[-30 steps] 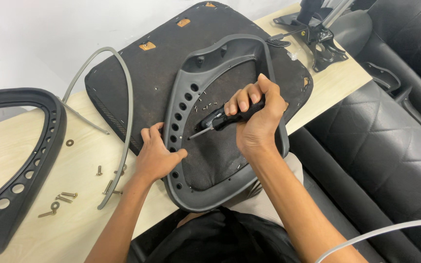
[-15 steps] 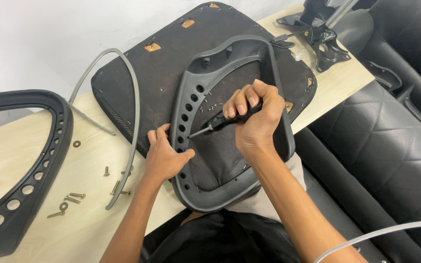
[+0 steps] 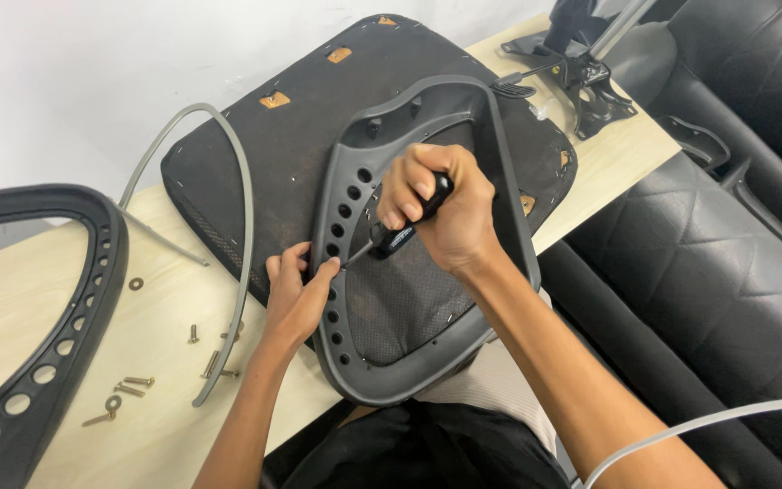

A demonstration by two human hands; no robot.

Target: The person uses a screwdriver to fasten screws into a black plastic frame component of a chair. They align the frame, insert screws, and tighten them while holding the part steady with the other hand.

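A frame (image 3: 500, 181) lies on the seat pad (image 3: 300, 163), loose bolts (image 3: 128, 385) on the table (image 3: 165, 435) to its left.

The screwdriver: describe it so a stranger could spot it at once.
On the black seat pad lies a grey perforated frame. Over its left rail, the right hand grips the screwdriver: black handle, thin metal shaft, unlike the loose bolts on the table.
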